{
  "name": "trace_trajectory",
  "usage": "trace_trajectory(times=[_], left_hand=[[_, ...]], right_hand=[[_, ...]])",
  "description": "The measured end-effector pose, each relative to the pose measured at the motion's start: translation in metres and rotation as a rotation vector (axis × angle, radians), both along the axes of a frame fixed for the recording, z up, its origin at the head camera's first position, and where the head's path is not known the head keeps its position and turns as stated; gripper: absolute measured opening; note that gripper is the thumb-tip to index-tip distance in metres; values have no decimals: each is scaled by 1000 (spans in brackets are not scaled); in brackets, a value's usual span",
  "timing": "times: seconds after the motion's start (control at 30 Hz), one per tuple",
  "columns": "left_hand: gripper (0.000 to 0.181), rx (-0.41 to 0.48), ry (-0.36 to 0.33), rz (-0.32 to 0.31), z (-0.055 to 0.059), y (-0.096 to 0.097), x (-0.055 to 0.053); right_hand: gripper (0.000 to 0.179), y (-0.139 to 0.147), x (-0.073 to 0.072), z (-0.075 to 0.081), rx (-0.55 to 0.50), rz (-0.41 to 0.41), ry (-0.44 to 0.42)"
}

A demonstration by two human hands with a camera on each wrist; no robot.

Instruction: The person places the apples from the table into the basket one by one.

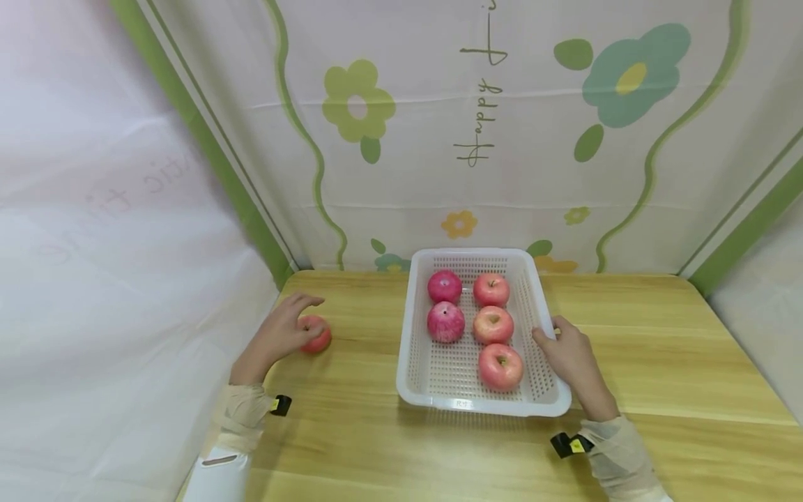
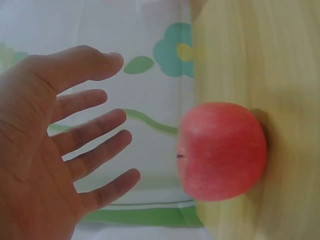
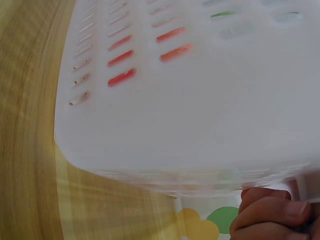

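Note:
My left hand (image 1: 285, 331) hovers over a red apple (image 1: 315, 335) at the table's left side, thumb and fingers spread. In the left wrist view a gap shows between the fingers (image 2: 100, 130) and the apple (image 2: 222, 151), which rests on the wood. With my right hand (image 1: 569, 354) I grip the right rim of a white perforated plastic basket (image 1: 433, 399), thumb over the edge. Inside it, three pink-red apples (image 1: 493, 325) form a column on the right. Two darker pink round fruits (image 1: 445, 322) lie on the left, one of them streaked.
A wooden table (image 1: 351, 432) carries everything. Its back edge meets a white cloth backdrop (image 1: 401, 181) with printed flowers, and a white cloth side wall (image 1: 125, 293) stands close on the left. Each wrist wears a wrapped band with a small black camera (image 1: 281, 405).

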State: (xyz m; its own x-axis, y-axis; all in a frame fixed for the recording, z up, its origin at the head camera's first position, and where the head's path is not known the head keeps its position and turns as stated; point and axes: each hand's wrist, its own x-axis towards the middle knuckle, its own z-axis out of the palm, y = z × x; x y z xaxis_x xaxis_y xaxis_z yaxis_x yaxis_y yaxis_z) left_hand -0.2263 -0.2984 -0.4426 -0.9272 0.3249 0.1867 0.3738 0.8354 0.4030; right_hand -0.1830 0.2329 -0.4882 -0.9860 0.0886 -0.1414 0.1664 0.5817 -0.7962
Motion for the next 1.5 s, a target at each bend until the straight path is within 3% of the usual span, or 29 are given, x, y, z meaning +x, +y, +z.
trace_trajectory(times=[0.43, 0.7, 0.97, 1.5], left_hand=[[58, -26, -40, 9, -28, -13, -5], [65, -44, -28, 21, -39, -15, -5], [62, -60, -37, 40, -42, -11, -5], [65, -63, -136, 88, -38, -5, -3]], right_hand=[[55, -1, 1, -1, -6, 2, -8], [54, -2, 0, 0, -7, -2, -18], [56, 0, 0, 2, -3, 6, -16], [57, -1, 2, 2, -29, 7, -30]])
